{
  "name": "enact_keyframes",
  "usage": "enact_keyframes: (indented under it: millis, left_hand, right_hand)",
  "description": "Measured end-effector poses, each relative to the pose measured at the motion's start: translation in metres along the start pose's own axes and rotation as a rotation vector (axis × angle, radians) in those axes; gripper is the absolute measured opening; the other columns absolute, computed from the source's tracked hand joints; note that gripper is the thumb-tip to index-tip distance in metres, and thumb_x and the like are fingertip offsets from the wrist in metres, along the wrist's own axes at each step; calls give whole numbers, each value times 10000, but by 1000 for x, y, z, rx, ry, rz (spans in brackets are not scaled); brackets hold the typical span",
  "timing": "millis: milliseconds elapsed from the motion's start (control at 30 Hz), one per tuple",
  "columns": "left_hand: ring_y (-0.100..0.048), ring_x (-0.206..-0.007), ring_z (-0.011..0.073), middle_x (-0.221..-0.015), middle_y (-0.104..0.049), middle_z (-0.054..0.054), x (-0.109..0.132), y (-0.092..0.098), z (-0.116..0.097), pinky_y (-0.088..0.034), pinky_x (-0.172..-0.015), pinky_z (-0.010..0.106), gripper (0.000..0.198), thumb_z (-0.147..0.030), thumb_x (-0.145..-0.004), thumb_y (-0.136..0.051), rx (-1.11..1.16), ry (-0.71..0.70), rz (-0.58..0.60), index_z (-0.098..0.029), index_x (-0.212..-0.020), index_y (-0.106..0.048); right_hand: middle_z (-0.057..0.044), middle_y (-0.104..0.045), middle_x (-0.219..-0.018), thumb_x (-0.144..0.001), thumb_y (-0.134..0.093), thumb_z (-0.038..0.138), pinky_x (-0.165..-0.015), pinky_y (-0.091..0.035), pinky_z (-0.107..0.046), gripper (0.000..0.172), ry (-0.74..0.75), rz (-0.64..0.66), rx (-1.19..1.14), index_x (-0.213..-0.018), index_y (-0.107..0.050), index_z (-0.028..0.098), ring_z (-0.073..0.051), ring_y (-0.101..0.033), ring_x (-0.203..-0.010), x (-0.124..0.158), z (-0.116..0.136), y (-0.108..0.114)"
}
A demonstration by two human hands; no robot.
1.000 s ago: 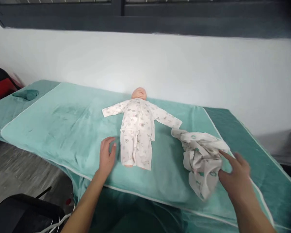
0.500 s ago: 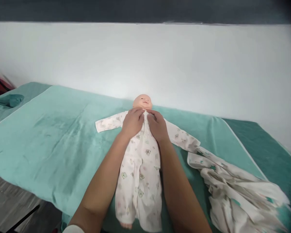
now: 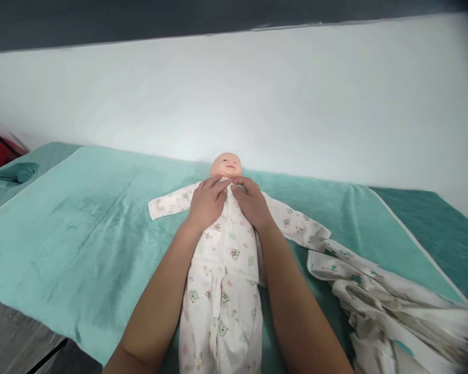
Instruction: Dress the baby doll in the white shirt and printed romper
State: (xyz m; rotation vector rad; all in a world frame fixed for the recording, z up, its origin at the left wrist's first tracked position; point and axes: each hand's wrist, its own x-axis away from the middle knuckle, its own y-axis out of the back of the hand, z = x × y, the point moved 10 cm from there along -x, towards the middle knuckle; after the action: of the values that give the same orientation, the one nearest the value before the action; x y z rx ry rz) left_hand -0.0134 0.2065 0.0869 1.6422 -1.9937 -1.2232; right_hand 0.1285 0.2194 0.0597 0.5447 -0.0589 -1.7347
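Nearest, the left forearm [image 3: 152, 301] and the right forearm [image 3: 296, 301] run forward on either side of a doll [image 3: 234, 254], which lies face up on a pale green cover [image 3: 86, 234]. Its printed white trousers [image 3: 220, 317] stretch between the forearms, the lower ends cut off by the bottom edge of the view. To the right, outside the right forearm, lies a crumpled white cloth [image 3: 398, 311] with green marks; its narrow end reaches the cuff of the doll's sleeve on that side. At lower left, a grey floor [image 3: 15, 332] and a black bar [image 3: 47, 356] show past the cover's edge.

Farther up, the trousers meet a matching jacket [image 3: 230, 236]. The left hand [image 3: 207, 203] and the right hand [image 3: 254, 201] rest on its upper chest, fingers bent and tips nearly meeting just below the chin. The jacket's front runs directly beneath and between them, the row of fastenings in the gap. Whether the fingers pinch the fabric or merely lie on it, I cannot tell. Both sleeves spread outward beyond the hands, flat on the cover.

Just past the fingertips is the doll's head [image 3: 226, 163], near a white wall [image 3: 234, 93] topped by a dark band [image 3: 179, 21].
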Motion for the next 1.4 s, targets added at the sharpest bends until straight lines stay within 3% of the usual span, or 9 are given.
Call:
enact_keyframes:
  millis: [267, 433, 600, 800, 1000, 1200, 1300, 1400]
  left_hand:
    - [-481, -1479, 242, -1537, -589, 23, 2, 2, -2, -378, -1260, 480, 427, -259, -1052, -404, 41, 6, -15, -322, -1376, -675]
    - [-503, -1462, 268, -1524, -603, 33, 1, 3, -1, -397, -1242, 517, 407, -247, -1036, -429, 71, 5, -35, -315, -1327, -705]
    - [-515, -1451, 268, -1519, -610, 32, 2, 4, 0, -406, -1233, 520, 393, -265, -1039, -431, 87, -6, -52, -318, -1309, -711]
    - [-519, -1452, 267, -1516, -613, 34, 3, 2, 2, -414, -1226, 505, 391, -259, -1039, -438, 90, -24, -57, -316, -1307, -718]
    - [-539, -1430, 245, -1478, -637, 34, 4, 6, -2, -416, -1224, 470, 379, -224, -1030, -455, 123, -66, -90, -301, -1290, -720]
    - [-576, -1377, 223, -1399, -683, 57, 18, 13, 0, -434, -1211, 431, 278, -254, -1010, -533, 186, -76, -140, -262, -1204, -732]
    - [-573, -1383, 224, -1423, -672, 58, 27, 15, 1, -433, -1219, 436, 247, -253, -1000, -555, 214, -89, -152, -259, -1158, -745]
    - [-572, -1386, 225, -1440, -664, 54, 34, 16, 4, -447, -1213, 442, 229, -245, -992, -564, 247, -78, -148, -261, -1122, -752]
  right_hand:
    - [-65, -729, -1171, -822, -660, 450, -1065, -446, -459, 218, -88, -37, -140, -874, -644, 239, -254, -635, -1105, 0, -6, 5]
    - [-72, -716, -1113, -905, -568, 452, -1059, -446, -478, 221, -27, -42, -65, -868, -639, 246, -255, -613, -1103, -2, -5, 7]
    - [-72, -686, -1256, -920, -557, 416, -1132, -393, -486, 193, -28, 12, -63, -836, -605, 249, -254, -575, -1233, -4, -14, 3]
    - [-95, -663, -1321, -932, -562, 428, -1102, -419, -466, 192, -50, 2, -102, -933, -600, 240, -246, -593, -1222, -1, -18, 3]
    - [-82, -693, -1266, -940, -565, 443, -1076, -460, -439, 214, 14, -68, -181, -975, -615, 239, -233, -625, -1166, 3, -9, 9]
    - [-37, -705, -1081, -904, -648, 443, -1013, -508, -413, 190, 61, -48, -310, -938, -611, 260, -217, -649, -1051, 10, -4, 7]
    - [-26, -691, -1023, -879, -674, 412, -965, -524, -401, 186, 55, -51, -300, -981, -627, 264, -205, -646, -974, 17, -2, 7]
    - [-32, -689, -1076, -877, -661, 384, -1003, -514, -406, 205, 68, -88, -238, -1045, -641, 269, -211, -643, -1036, 26, 3, 12]
